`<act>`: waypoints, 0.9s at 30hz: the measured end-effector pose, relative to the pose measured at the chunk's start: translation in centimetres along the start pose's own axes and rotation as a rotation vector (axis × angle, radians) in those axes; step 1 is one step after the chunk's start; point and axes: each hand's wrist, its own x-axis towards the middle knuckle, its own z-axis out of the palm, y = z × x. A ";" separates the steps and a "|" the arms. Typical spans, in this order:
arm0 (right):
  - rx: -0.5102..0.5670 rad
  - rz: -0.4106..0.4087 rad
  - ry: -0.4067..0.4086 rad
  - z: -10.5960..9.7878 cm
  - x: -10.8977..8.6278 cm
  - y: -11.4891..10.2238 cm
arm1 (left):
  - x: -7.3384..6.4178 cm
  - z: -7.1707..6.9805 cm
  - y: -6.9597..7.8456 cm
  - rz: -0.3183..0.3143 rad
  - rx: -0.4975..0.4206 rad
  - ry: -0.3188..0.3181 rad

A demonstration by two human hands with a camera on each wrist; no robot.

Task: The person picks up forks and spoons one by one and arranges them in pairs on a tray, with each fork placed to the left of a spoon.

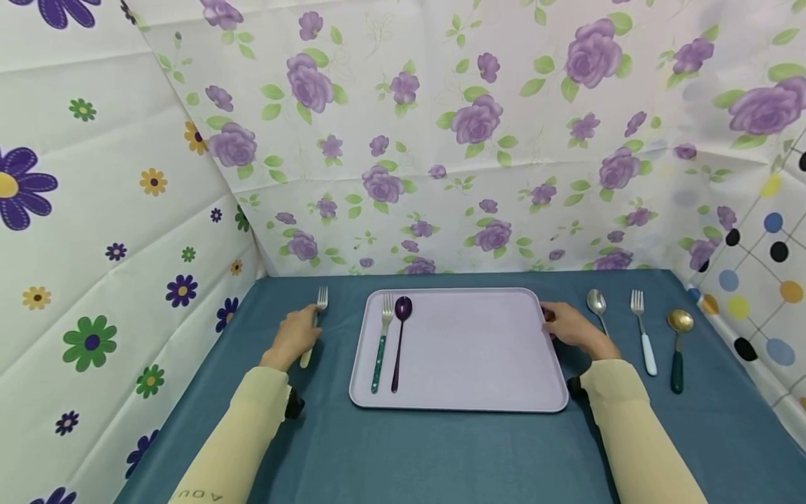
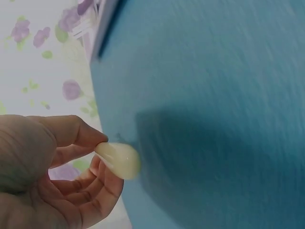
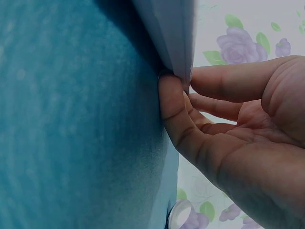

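Note:
A lilac tray point(image 1: 466, 392) lies on the blue tablecloth. On its left side lie a fork with a green handle point(image 1: 380, 350) and a dark purple spoon point(image 1: 399, 343). My left hand point(image 1: 294, 337) is left of the tray and pinches the cream handle point(image 2: 119, 159) of a fork point(image 1: 320, 304) lying on the cloth. My right hand point(image 1: 569, 327) grips the tray's right edge point(image 3: 174, 38), thumb and fingers pinching the rim.
Right of the tray lie a silver spoon point(image 1: 596, 303), a white-handled fork point(image 1: 644, 336) and a gold spoon with a dark green handle point(image 1: 679, 346). Flowered sheets wall the table at the left, back and right.

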 end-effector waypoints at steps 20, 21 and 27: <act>-0.017 -0.003 0.006 0.0 -0.2 0.0 | 0.0 0.9 4.5 0.015 -0.047 -0.019; -0.018 -0.003 0.005 0.0 -0.1 0.0 | 0.0 0.9 4.7 0.018 -0.050 -0.019; -0.011 0.001 0.000 0.0 -0.1 0.0 | -0.1 1.0 5.9 0.033 -0.069 -0.019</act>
